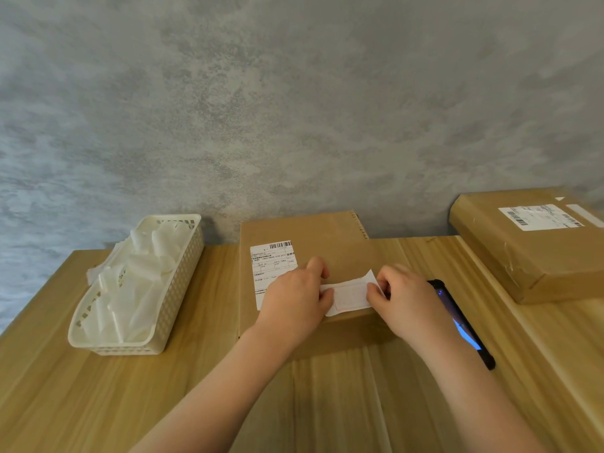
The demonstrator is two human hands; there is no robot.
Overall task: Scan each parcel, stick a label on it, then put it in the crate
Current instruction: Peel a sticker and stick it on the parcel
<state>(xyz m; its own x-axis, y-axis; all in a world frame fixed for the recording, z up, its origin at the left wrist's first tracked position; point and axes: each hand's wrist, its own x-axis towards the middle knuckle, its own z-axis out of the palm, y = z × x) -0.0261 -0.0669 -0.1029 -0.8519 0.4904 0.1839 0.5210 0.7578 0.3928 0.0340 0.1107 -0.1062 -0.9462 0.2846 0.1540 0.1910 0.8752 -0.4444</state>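
Note:
A brown cardboard parcel [327,237] lies flat on the wooden table [98,403] in front of me, with a printed shipping slip [271,263] on its left half. Over the parcel's near edge I hold a small white label [349,295] with a red frame. My left hand [294,299] pinches its left end and my right hand [405,299] pinches its right end, where a corner of backing paper curls up. A black handheld scanner [464,325] with a lit blue screen lies on the table just right of my right hand.
A white perforated plastic basket [176,289] full of white paper pieces stands at the left. A second brown parcel [536,253] with a barcode slip lies at the back right. A grey wall rises directly behind the table.

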